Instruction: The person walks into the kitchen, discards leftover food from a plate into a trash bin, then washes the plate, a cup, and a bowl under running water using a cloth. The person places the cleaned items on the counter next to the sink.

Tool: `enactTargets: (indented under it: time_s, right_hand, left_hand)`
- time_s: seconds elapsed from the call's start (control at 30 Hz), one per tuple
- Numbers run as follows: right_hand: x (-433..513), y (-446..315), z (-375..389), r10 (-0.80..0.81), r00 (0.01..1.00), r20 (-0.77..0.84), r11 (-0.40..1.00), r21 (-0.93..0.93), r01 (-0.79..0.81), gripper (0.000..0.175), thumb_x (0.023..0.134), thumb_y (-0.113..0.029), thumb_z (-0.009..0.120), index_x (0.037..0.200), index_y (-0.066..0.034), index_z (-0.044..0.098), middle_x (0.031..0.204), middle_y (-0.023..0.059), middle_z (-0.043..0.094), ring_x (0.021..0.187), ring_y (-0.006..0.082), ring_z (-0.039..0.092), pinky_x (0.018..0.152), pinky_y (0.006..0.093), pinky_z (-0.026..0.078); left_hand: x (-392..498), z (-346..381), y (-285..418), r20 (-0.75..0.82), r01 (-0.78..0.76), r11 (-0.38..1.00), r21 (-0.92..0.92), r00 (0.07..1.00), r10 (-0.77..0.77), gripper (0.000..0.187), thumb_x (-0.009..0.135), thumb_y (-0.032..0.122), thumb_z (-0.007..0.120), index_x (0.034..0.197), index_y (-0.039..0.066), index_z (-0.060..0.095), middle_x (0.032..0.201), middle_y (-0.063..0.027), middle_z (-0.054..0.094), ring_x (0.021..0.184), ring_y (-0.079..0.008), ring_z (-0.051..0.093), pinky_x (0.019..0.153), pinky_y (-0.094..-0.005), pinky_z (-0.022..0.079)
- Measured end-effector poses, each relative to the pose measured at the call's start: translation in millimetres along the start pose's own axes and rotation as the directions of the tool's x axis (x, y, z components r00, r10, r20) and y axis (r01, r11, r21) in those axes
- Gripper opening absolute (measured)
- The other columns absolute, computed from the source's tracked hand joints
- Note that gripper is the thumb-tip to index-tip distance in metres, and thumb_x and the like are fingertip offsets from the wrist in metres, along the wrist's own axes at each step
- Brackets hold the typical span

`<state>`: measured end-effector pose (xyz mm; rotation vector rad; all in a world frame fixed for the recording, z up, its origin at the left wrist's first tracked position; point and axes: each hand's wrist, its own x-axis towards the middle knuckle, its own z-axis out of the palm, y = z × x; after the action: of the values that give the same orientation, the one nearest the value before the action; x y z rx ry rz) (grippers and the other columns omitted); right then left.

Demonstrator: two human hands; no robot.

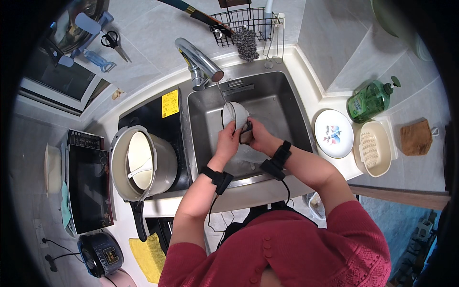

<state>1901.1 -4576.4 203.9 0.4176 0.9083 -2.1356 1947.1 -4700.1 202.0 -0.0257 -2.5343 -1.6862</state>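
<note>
Over the stainless-steel sink [287, 107], my left hand [228, 141] grips the near rim of a white bowl [239, 114], which is tilted on its side. My right hand [260, 135] holds a dark-edged cloth or scrubbing pad [246, 133] against the bowl's outside. A thin stream of water runs from the chrome faucet [202, 61] down onto the bowl. Below my hands, a clear, roundish thing [252, 155] lies on the sink floor, partly covered by my right hand and wrist; I cannot tell what it is.
Left of the sink, a large pressure-cooker pot [163, 165] stands on a black cooktop [143, 111], its handle jutting toward me. To the right are a decorated white plate [334, 134], a beige drain basket [373, 149] and a green pump bottle [369, 100]. A wire rack [247, 21] hangs behind.
</note>
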Motion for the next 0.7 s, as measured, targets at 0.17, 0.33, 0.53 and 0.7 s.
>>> enactTargets:
  time_s: [0.17,0.33,0.53,0.7]
  right_hand:
    - [-2.2,-2.8,-2.0,-0.115,0.992,-0.048,0.933,-0.348,0.092,0.031,0.085,-0.03,0.056,0.102,-0.0048,0.053,0.084,0.0067,0.058,0.073,0.0176,0.057,0.062,0.0326,0.046]
    - [8.9,-4.4,-15.3,-0.378,0.904,-0.197,0.83,-0.504,0.237,0.034,0.077,-0.015,0.061,0.105,0.0003,0.052,0.079,0.0104,0.06,0.067,0.0203,0.058,0.057,0.0354,0.045]
    - [35.6,-23.1,-60.0,-0.54,0.841,-0.02,0.25,-0.958,0.138,0.034,0.071,-0.007,0.051,0.102,0.0034,0.055,0.087,0.0242,0.062,0.083,0.0371,0.061,0.069,0.0415,0.049]
    - [43.8,-26.0,-81.0,-0.435,0.894,0.109,-0.425,-0.9,-0.097,0.026,0.074,-0.008,0.052,0.098,0.0025,0.054,0.091,0.0248,0.06,0.082,0.0374,0.061,0.072,0.0412,0.05]
  left_hand:
    - [-5.4,4.9,3.9,0.115,-0.161,0.871,0.465,0.986,0.121,0.027,0.077,0.0,0.052,0.103,0.006,0.055,0.08,-0.0172,0.062,0.075,-0.0346,0.061,0.067,-0.0393,0.049]
    - [-4.5,11.0,9.6,0.165,-0.302,0.834,0.462,0.953,0.253,0.017,0.078,0.005,0.054,0.094,0.006,0.057,0.08,-0.0117,0.063,0.079,-0.0332,0.06,0.065,-0.041,0.048]
    - [-12.2,-6.0,6.3,0.134,-0.286,0.832,0.476,0.958,0.252,0.022,0.073,0.007,0.064,0.095,0.006,0.06,0.082,-0.0097,0.063,0.077,-0.028,0.06,0.065,-0.0342,0.048]
    - [-22.1,-18.8,-15.5,-0.04,0.131,0.978,0.164,0.991,-0.126,0.029,0.076,0.004,0.064,0.104,0.004,0.059,0.083,-0.0075,0.063,0.076,-0.0167,0.06,0.071,-0.0272,0.047]
